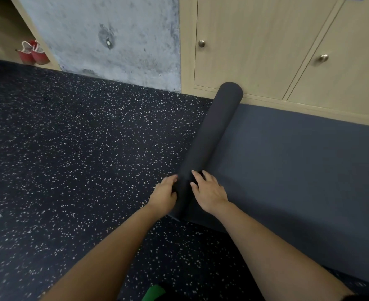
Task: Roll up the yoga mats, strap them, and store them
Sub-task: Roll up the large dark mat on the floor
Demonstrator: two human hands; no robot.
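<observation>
A dark grey yoga mat [298,170] lies flat on the speckled floor, running off to the right. Its left end is wound into a thick roll [211,135] that reaches from the near edge back to the cupboard base. My left hand [165,194] cups the left side of the roll near its close end, fingers curled round it. My right hand [209,191] rests on top of the roll with fingers spread flat. No strap shows in view.
Pale wooden cupboards with round metal knobs [201,43] stand behind the mat. A rough concrete wall panel [114,40] is at centre back. Red shoes [32,52] sit in an open shelf at far left. A green object [154,293] lies by my feet.
</observation>
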